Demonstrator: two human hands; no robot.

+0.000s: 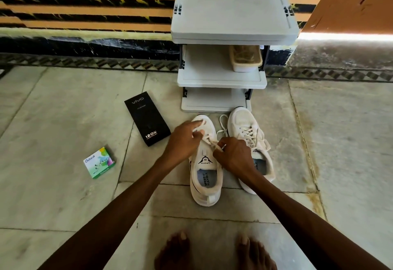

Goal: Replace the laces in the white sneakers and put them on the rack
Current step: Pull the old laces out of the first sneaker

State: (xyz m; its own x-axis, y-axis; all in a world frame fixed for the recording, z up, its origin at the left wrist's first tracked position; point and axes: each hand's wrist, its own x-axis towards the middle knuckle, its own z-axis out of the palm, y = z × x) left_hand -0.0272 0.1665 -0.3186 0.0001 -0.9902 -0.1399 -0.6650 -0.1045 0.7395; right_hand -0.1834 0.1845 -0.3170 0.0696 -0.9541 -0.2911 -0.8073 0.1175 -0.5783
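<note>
two white sneakers stand side by side on the marble floor (63,103), toes close to the foot of the grey plastic shoe rack (231,8), so the final move to a shelf should be short. the person works on the left sneaker (205,186). the left hand (184,141) reaches over its toe, thumb and forefinger closed on the white lace (209,140), the other fingers curled under. the right hand (234,156) is bunched at the middle eyelets, its fingertips pinched on the same lace. gripped at two spots like this, the lace looks to be drawn through the eyelets, one hand steadying and one pulling; whether it goes out or in i cannot tell. the right sneaker (251,140) is laced, with one loose end trailing on the floor between the pair. a black vivo box marked 120w (147,118) and a small odonil box (99,162) lie off to the left, out of the way. a lidded tub (245,58) sits on the rack's middle shelf.
</note>
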